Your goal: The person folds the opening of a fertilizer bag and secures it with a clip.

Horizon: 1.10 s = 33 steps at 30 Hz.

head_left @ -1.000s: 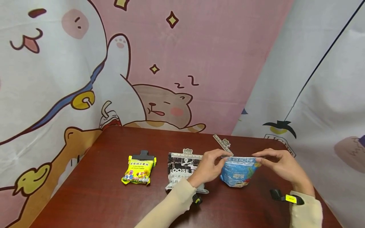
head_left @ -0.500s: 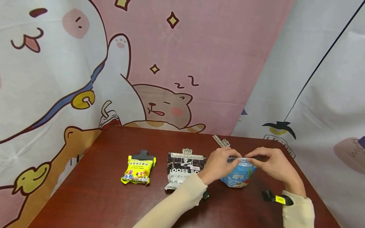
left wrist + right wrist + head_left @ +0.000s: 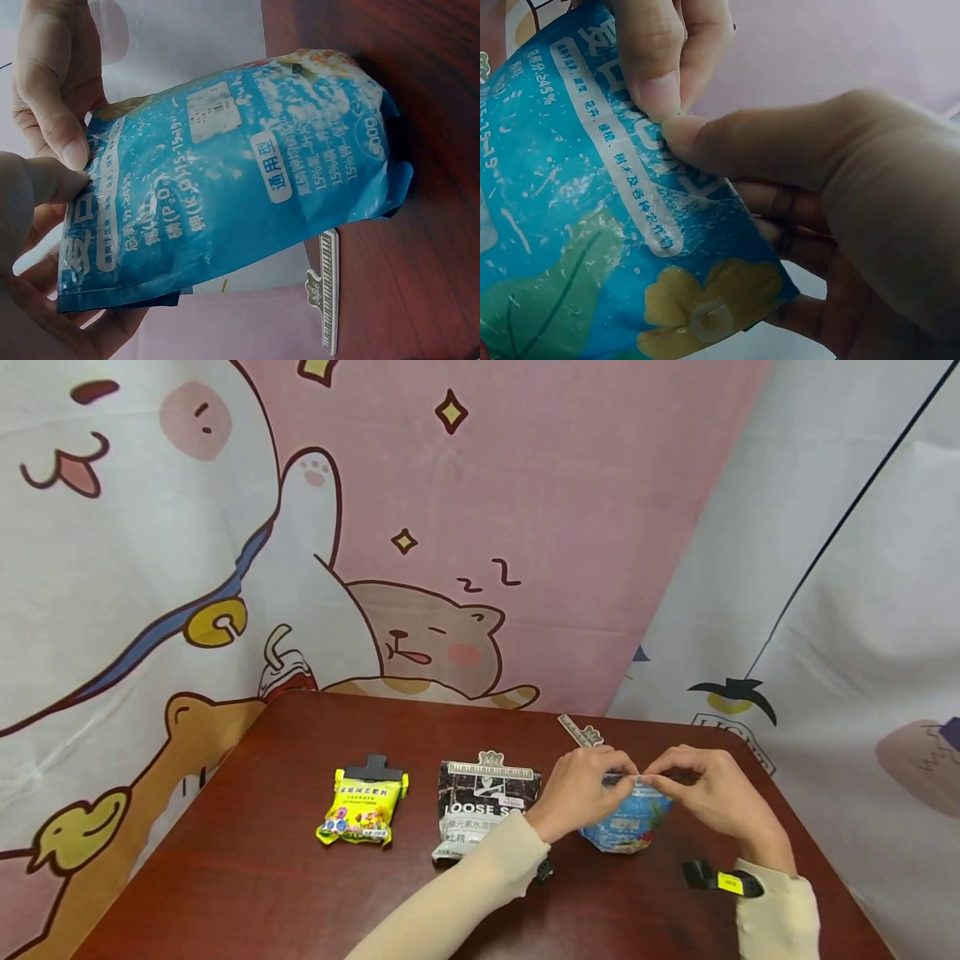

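Head view: a blue bag (image 3: 624, 827) was pinched along its top

A yellow bag (image 3: 363, 807) lay far left, a gap separating it from the black-and-white bag (image 3: 472, 818). The left grip (image 3: 577, 789) was clamped on the blue bag's top, a loose clip (image 3: 579, 732) just beyond. That bag seemingly rested on the bench (image 3: 225, 885), right of centre. The right grip (image 3: 711, 785) pinched the same edge; uneven pressure might have made it slip. Room tightened toward the bench's right edge.

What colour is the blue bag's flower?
The flower is yellow, best seen in the right wrist view.
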Motion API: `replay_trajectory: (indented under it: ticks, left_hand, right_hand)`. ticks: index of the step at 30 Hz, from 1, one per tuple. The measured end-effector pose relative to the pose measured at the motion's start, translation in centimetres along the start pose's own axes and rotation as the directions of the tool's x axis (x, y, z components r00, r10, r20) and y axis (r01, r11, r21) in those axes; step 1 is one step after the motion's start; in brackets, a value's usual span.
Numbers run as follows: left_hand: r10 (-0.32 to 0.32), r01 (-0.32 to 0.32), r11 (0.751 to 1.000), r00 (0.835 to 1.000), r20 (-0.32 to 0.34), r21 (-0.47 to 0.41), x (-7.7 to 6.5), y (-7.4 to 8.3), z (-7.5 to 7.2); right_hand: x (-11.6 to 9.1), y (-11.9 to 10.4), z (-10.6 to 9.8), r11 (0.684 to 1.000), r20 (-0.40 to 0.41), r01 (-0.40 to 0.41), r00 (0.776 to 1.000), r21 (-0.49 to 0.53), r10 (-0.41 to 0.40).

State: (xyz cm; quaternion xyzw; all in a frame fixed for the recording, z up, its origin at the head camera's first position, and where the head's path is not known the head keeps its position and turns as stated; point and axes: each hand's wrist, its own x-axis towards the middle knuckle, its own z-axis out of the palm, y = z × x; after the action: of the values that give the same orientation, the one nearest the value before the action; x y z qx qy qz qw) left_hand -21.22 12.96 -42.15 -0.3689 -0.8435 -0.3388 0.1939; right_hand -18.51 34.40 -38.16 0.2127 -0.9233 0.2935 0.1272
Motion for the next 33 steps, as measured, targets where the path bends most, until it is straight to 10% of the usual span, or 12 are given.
replay_trajectory:
  ticks: [33]
  left_hand:
    - [-0.035,0.033,0.995,0.999,-0.018,-0.097,-0.14,-0.53,-0.05]
  right_hand:
    - [-0.58,0.67,-0.57,0.995,0.036,-0.101,0.994,-0.018,0.102]
